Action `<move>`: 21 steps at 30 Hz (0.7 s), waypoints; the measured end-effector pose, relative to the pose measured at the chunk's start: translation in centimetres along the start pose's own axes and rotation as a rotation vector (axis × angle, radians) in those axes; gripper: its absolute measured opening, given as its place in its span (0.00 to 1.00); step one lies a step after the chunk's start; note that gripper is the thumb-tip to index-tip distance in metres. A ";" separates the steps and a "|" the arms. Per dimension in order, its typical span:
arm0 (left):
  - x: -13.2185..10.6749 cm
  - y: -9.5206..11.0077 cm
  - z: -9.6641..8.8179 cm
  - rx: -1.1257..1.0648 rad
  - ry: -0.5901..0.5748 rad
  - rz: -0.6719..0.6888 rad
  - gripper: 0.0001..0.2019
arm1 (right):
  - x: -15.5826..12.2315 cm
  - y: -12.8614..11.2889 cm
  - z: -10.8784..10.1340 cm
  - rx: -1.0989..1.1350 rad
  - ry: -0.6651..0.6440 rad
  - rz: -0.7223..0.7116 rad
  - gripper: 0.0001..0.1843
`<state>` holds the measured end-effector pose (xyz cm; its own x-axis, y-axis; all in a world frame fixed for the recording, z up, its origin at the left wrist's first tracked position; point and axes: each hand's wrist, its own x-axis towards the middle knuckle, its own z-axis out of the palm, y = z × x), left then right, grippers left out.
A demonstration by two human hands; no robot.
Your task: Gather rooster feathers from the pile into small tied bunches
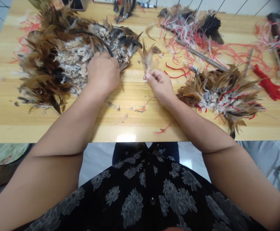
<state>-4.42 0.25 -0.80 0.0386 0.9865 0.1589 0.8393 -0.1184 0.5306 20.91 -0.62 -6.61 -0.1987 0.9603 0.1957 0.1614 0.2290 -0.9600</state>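
Note:
My left hand (103, 71) reaches into the right part of a large pile of brown and black feathers (43, 64), whose pale quill ends face the middle. Its fingers are curled down and hidden from me, so what they touch cannot be made out. Between the thumb and fingers of my right hand (159, 84) is a small bunch of brown feathers (148, 59), pinched at the base with the tips pointing away from me. Right of that hand lies a heap of feather bundles (217, 96) with red ties around their pale ends.
Tangled red and white strings (188, 29) lie at the back right, with a thin stick (202, 57) across them. A bundle of red yarn (270, 83) rests near a dark-framed tray (278, 48) at the right edge. Scraps dot the wooden table (135, 128).

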 end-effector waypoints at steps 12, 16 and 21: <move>-1.6 4.8 -2.3 -0.294 -0.168 -0.076 0.08 | -0.2 -0.4 0.0 -0.017 0.010 0.039 0.27; -1.4 3.9 -1.3 -0.270 -0.254 -0.080 0.08 | -0.2 -0.3 0.0 -0.021 0.013 0.046 0.24; -0.7 1.4 -0.3 -0.424 -0.186 0.061 0.12 | -0.2 -0.4 0.1 -0.016 0.026 0.063 0.27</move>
<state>-3.46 -0.66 0.08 0.2100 0.9752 0.0695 0.5381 -0.1746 0.8246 20.82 -0.88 -6.29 -0.1623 0.9767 0.1401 0.1886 0.1701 -0.9672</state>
